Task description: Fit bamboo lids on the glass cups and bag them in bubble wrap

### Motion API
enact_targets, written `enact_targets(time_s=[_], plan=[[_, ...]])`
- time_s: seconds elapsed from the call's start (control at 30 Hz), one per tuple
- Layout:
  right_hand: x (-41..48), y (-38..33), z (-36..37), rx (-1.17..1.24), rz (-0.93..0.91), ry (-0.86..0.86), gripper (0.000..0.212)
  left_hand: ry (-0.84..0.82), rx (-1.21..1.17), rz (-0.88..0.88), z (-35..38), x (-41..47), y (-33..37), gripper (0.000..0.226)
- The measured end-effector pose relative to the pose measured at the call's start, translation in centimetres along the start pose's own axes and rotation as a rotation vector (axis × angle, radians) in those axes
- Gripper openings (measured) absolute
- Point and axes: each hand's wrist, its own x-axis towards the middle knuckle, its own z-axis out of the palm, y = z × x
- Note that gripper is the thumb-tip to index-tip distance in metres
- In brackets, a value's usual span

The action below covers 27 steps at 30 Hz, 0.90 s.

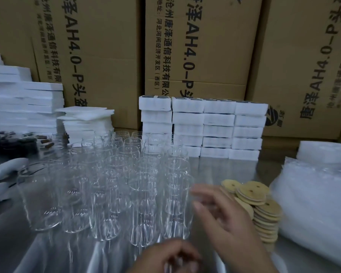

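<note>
Several clear glass cups [110, 184] stand close together on the steel table [224, 170], none with a lid. Round bamboo lids [252, 194], each with a small hole, are piled to the right of the cups. Bubble wrap bags [313, 203] lie in a heap at the far right. My right hand [224, 219] hovers between the lids and the nearest right cup [177, 203], fingers spread and relaxed, holding nothing. My left hand [165, 257] is low at the bottom edge with curled fingers; blur hides whether anything is in it.
Stacked white foam blocks [203, 125] stand behind the cups, more white foam sheets [83, 123] at back left. Big cardboard boxes [195, 46] wall off the rear. Dark small parts [18, 142] and a pale rounded object [2, 174] lie at the left.
</note>
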Motion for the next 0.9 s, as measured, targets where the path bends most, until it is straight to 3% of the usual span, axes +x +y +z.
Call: enact_targets(time_s=[0.03,0.07,0.13,0.23,0.33,0.47,0.57,0.7,0.9], plan=[[1.0,0.4,0.3,-0.142,-0.046,-0.009,0.023,-0.03,-0.033,0.036,0.7,-0.1,-0.2,0.009],[1.5,0.9,0.7,-0.295,-0.025,-0.049,0.037,0.075,0.008,-0.021,2.1,1.6,1.1,0.013],[2.8,1.6,1.5,-0.467,0.102,-0.134,0.049,0.136,-0.017,-0.014,3.6,2.7,1.0,0.014],[3.8,1.9,1.9,-0.527,0.193,-0.185,0.03,0.252,-0.027,-0.005,3.0,4.1,0.2,0.015],[3.9,1.3,1.0,-0.471,0.174,-0.143,0.033,0.233,0.017,0.084,3.5,4.6,0.5,0.012],[2.8,0.0,-2.6,-0.229,0.194,0.129,0.035,0.267,0.079,0.344,3.4,4.9,0.9,0.011],[2.9,-0.7,-5.4,-0.065,0.177,0.353,0.046,0.416,0.16,0.503,4.0,6.0,0.9,0.011],[3.0,1.2,-5.0,0.064,0.053,0.739,0.038,0.497,0.113,0.369,6.0,8.5,0.0,0.025],[3.3,3.7,-3.1,0.033,-0.089,0.881,0.039,0.423,0.025,0.29,6.4,13.2,-2.4,0.08]])
